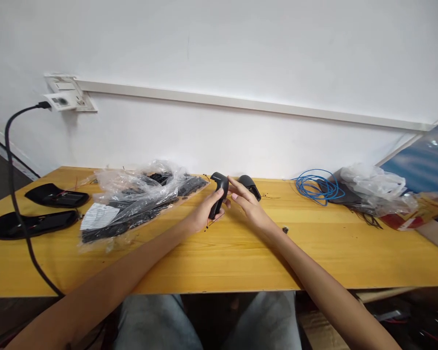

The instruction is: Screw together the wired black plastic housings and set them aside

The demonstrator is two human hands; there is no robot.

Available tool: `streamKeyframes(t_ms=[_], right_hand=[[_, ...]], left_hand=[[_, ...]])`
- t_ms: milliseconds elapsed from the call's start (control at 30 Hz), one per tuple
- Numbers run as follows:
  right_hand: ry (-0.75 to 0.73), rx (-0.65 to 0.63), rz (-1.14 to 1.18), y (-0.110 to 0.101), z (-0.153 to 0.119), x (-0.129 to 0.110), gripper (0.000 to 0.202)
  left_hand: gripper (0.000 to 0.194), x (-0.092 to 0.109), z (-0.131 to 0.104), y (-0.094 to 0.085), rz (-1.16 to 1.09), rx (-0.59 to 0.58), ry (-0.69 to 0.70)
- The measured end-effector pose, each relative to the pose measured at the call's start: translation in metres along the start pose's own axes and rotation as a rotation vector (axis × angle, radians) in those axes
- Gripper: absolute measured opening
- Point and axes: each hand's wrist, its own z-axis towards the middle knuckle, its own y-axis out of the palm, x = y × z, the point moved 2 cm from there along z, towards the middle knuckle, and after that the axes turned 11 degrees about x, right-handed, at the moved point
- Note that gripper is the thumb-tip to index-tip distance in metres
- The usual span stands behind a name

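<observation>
A black curved plastic piece is held upright above the middle of the wooden table. My left hand is closed around its lower part, the thumb along its left side. My right hand is beside its right edge, fingers apart and fingertips at or very near its surface. Thin wires hang below the piece by my left fingers. Behind my right hand lies another black rounded piece with a thin wire. A small dark part lies right of my right wrist.
Clear plastic bags of black strips lie left of centre, with two black shells and a hanging black cable farther left. A blue wire coil and plastic bags are at the right. A white wall stands behind.
</observation>
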Motion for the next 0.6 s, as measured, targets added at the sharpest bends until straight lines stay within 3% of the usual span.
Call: streamKeyframes(t_ms=[200, 367, 467, 600], right_hand=[[0.008, 0.03, -0.008, 0.002, 0.001, 0.0, 0.065], [0.024, 0.025, 0.013, 0.002, 0.001, -0.001, 0.062], [0.042, 0.023, 0.023, 0.001, 0.002, 0.002, 0.062], [0.067, 0.05, 0.042, 0.009, 0.0, 0.004, 0.067]], left_hand=[[0.07, 0.011, -0.004, 0.001, -0.235, -0.076, -0.172], [0.067, 0.02, -0.007, 0.003, -0.256, -0.087, -0.249], [0.07, 0.019, -0.006, 0.001, -0.198, -0.074, -0.208], [0.083, -0.001, 0.0, -0.004, 0.093, -0.006, -0.109]])
